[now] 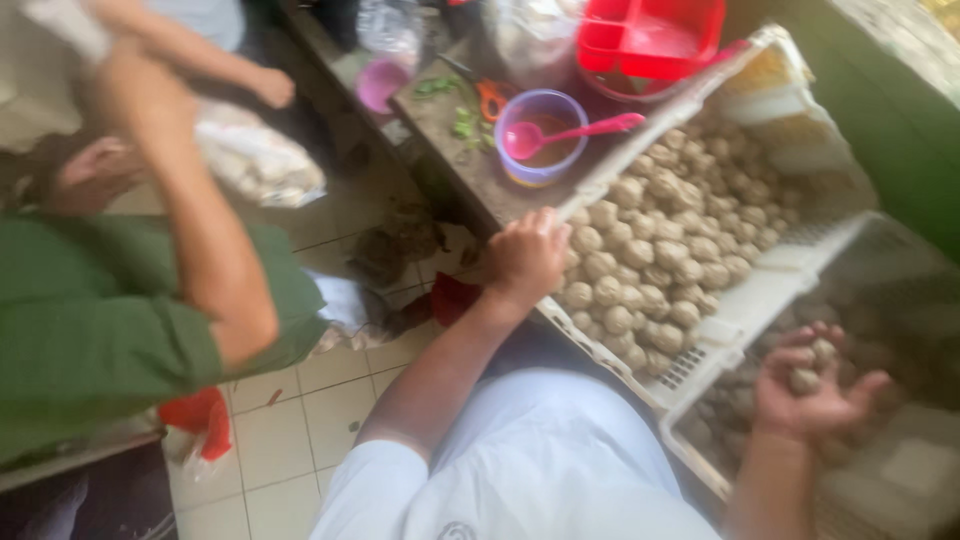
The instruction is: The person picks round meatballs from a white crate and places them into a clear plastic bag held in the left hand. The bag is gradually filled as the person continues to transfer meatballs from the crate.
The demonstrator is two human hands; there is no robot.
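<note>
Two white slatted crates sit side by side before the person: the left crate (600, 350) is heaped with pale round balls (655, 255), and the right crate (905, 470), nearer and blurred, holds darker ones. The left hand (525, 258) rests with fingers curled over the left crate's near-left rim, touching the outermost balls. The right hand (815, 385) is cupped palm-up over the right crate, fingers loosely closed around a few small balls (805, 378). Beyond the crates, on a dark desk (470, 165), stand a purple bowl (543, 140) with a pink spoon (570, 133) and a red tray (650, 38). At left, another person in a green sleeve (100, 320) raises an arm.
</note>
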